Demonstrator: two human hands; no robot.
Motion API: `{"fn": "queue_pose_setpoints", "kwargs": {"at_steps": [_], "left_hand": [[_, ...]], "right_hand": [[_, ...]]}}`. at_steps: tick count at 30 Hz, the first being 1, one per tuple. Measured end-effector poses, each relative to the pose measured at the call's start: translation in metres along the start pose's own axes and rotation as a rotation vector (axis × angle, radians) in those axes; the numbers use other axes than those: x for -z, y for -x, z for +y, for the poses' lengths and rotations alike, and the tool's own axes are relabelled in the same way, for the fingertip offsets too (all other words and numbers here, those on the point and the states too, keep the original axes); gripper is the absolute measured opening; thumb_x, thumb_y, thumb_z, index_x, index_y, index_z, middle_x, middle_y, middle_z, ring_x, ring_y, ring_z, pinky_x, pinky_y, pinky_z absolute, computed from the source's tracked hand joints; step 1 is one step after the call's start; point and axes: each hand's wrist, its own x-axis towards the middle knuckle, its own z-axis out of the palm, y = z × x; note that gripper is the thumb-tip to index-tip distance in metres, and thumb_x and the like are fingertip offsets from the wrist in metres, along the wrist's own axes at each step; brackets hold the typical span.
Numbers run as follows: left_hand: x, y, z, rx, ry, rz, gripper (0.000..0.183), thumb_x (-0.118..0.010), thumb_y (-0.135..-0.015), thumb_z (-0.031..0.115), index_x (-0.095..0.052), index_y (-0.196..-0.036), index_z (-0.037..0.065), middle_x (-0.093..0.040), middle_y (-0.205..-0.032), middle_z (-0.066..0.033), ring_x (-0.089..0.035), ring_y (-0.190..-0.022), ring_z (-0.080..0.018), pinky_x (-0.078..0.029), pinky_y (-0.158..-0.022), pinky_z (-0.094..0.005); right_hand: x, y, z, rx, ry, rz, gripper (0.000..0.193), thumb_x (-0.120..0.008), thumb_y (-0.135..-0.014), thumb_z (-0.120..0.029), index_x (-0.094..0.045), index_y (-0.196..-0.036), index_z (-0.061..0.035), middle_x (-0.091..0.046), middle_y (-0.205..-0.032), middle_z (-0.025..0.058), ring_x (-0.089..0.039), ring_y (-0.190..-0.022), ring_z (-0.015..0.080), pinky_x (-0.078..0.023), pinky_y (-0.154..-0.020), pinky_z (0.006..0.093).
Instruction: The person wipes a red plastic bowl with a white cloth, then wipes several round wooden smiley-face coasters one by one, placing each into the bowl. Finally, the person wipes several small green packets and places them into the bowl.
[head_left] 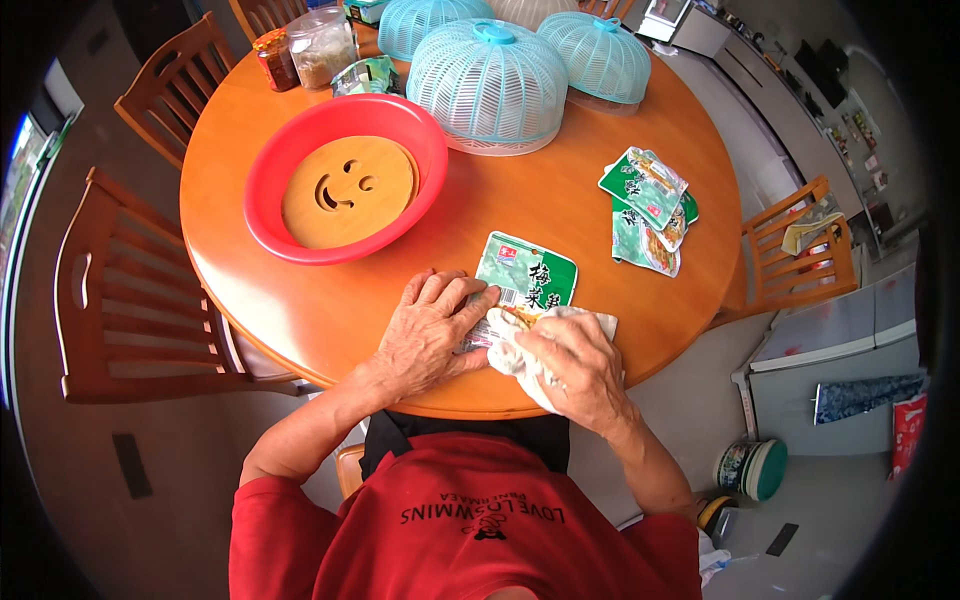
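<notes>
Flat on the near part of the table lies a green and white food packet with dark lettering and a picture. My left hand rests on the packet's left edge, fingers stretched out and thumb apart. In my right hand is a bunched white cloth, pressed onto the lower part of the packet. Cloth and hand hide much of that part. To the right, several similar packets lie in a loose, overlapping pile.
A red basin holding round wooden pieces with a smiling-face cutout stands on the round wooden table. Behind are blue mesh food covers, a clear jar and a red-brown jar. Wooden chairs surround the table.
</notes>
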Motion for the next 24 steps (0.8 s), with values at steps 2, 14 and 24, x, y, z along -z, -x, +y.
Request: {"fn": "queue_pose_setpoints", "kwargs": {"at_steps": [2, 14, 24], "left_hand": [[0.003, 0.0, 0.001, 0.007, 0.04, 0.0, 0.068, -0.073, -0.077, 0.045, -0.056, -0.132, 0.008, -0.053, -0.126, -0.0095, -0.046, -0.122, -0.0312, -0.034, -0.105, -0.0472], [-0.004, -0.066, -0.03, -0.072, 0.062, 0.086, 0.022, -0.066, -0.086, 0.016, -0.069, -0.106, 0.01, -0.059, -0.101, -0.0066, -0.054, -0.096, -0.0274, -0.047, -0.083, -0.0375], [-0.03, -0.081, -0.052, -0.068, 0.116, 0.11, 0.02, -0.068, -0.085, 0.016, -0.069, -0.105, 0.012, -0.059, -0.102, -0.0056, -0.054, -0.095, -0.0274, -0.048, -0.085, -0.0386]], "right_hand": [[-0.003, -0.009, 0.008, -0.071, 0.037, 0.017, 0.046, -0.074, -0.067, -0.001, -0.068, -0.111, -0.0096, -0.062, -0.103, 0.0069, -0.057, -0.093, 0.0292, -0.05, -0.081, 0.0403], [-0.025, -0.046, 0.071, -0.281, 0.182, 0.082, 0.033, -0.073, -0.075, -0.009, -0.068, -0.108, -0.012, -0.062, -0.097, 0.0064, -0.057, -0.088, 0.0311, -0.048, -0.081, 0.0402], [-0.001, -0.014, 0.029, 0.085, -0.155, -0.037, 0.035, -0.074, -0.068, -0.005, -0.07, -0.102, -0.0113, -0.062, -0.097, 0.0032, -0.057, -0.09, 0.0267, -0.049, -0.079, 0.0396]]}}
